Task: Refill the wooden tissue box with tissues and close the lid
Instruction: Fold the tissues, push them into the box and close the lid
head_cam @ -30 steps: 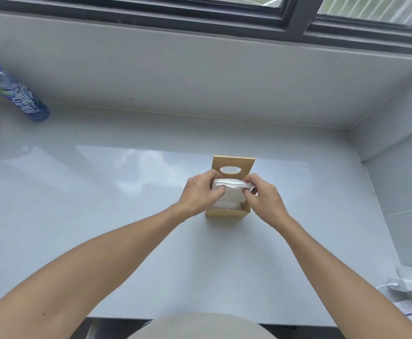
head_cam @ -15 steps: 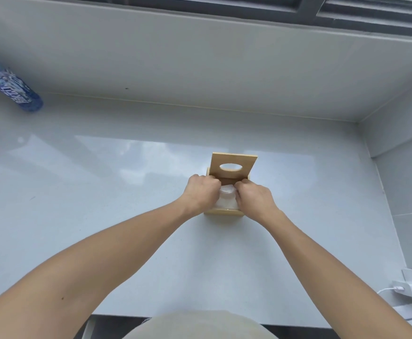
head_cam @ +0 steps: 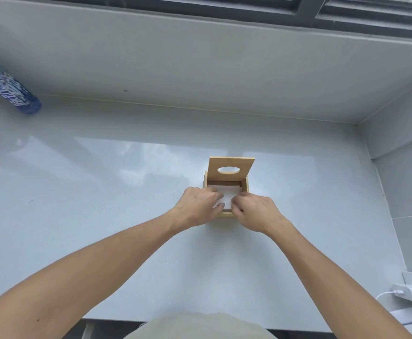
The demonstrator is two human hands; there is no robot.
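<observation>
A small square wooden tissue box [head_cam: 245,185] stands on the pale counter, right of centre. Its lid [head_cam: 231,169], with an oval slot, is hinged at the far side and stands upright and open. A white stack of tissues [head_cam: 228,195] lies inside the box. My left hand [head_cam: 197,204] rests on the box's left near corner, its fingertips pressing down on the tissues. My right hand [head_cam: 256,211] covers the right near corner, fingers curled onto the tissues. Both hands hide the near part of the box.
A blue-labelled plastic bottle [head_cam: 9,90] lies on its side at the far left by the wall. A white charger with cable [head_cam: 410,291] sits at the right near edge. The counter [head_cam: 102,192] ends at a wall behind and on the right.
The tissue stack, held above the box a second ago, now sits down inside it. Both hands have followed it down and spread slightly apart. The lid stays open.
</observation>
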